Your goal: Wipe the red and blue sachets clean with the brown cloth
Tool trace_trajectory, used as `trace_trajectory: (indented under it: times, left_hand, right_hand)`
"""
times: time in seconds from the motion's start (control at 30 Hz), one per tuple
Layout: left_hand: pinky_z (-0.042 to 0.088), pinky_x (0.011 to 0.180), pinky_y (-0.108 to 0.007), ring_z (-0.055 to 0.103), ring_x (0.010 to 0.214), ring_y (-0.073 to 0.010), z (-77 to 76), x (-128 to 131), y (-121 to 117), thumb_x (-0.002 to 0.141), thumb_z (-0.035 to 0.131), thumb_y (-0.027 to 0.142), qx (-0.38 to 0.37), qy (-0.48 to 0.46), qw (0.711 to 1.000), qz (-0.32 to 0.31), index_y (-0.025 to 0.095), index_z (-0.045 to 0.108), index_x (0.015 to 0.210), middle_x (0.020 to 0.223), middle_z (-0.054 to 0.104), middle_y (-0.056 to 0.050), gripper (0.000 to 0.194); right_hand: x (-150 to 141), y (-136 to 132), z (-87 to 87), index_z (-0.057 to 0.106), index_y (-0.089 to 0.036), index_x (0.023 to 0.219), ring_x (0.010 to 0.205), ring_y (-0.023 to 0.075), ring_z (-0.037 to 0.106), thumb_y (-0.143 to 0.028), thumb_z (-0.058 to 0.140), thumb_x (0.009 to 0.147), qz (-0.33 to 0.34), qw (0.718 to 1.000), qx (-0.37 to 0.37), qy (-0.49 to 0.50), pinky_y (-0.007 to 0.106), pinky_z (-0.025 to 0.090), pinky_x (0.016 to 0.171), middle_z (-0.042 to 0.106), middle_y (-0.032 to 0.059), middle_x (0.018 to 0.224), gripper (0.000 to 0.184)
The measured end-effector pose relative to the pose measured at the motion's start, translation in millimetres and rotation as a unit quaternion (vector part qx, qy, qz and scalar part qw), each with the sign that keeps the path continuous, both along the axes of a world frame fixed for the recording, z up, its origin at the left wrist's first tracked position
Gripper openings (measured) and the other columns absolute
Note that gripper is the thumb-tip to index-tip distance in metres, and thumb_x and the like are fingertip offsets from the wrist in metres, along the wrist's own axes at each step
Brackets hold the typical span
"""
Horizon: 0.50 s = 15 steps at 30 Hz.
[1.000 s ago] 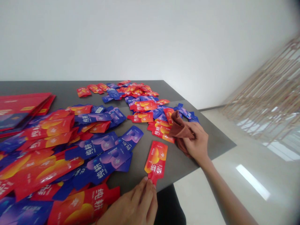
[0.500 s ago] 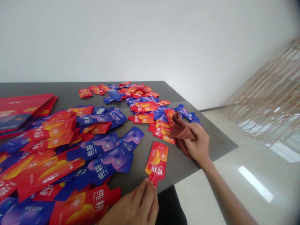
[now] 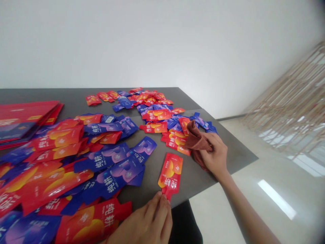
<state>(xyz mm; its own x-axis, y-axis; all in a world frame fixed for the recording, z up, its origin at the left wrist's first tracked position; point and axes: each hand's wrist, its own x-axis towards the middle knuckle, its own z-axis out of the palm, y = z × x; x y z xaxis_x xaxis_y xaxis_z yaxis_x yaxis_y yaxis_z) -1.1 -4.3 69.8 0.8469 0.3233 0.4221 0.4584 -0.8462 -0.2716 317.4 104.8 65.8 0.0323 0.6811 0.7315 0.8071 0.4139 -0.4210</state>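
At the table's near edge, my left hand (image 3: pixel 149 220) pinches the narrow neck of a red and orange sachet (image 3: pixel 171 173), whose body lies face up on the grey tabletop. My right hand (image 3: pixel 214 150) is closed around a folded brown cloth (image 3: pixel 198 140), resting at the right side of the table. The cloth touches or overlaps the near edge of a pile of red and blue sachets (image 3: pixel 176 140). A larger heap of red and blue sachets (image 3: pixel 109 179) spreads to the left of my left hand.
Red and blue printed packages (image 3: pixel 27 115) lie stacked at the far left. Another cluster of small sachets (image 3: pixel 149 98) sits toward the back of the grey table (image 3: pixel 236 156). A white wall stands behind it. Bamboo-like poles (image 3: pixel 291 98) lean at the right above a pale floor.
The view has shifted very slightly. Both hands keep their places, the left on the sachet's neck and the right on the cloth.
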Motion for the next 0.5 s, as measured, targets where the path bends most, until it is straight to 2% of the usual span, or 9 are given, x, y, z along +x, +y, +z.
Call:
trace_trajectory:
  times: [0.5]
  left_hand:
    - [0.065,0.074,-0.031,0.081,0.101,-0.0256,-4.1,-1.4,1.0,0.104,0.032,0.006,-0.002,0.001,1.0,-0.008,0.007,0.07,0.118,0.111,0.081,-0.014,0.04]
  right_hand:
    - [0.1,0.5,-0.5,0.076,-0.023,0.118,0.099,0.028,0.071,-0.026,0.068,0.089,-0.004,1.0,0.0,-0.001,0.042,0.055,0.088,0.077,0.009,0.108,0.03]
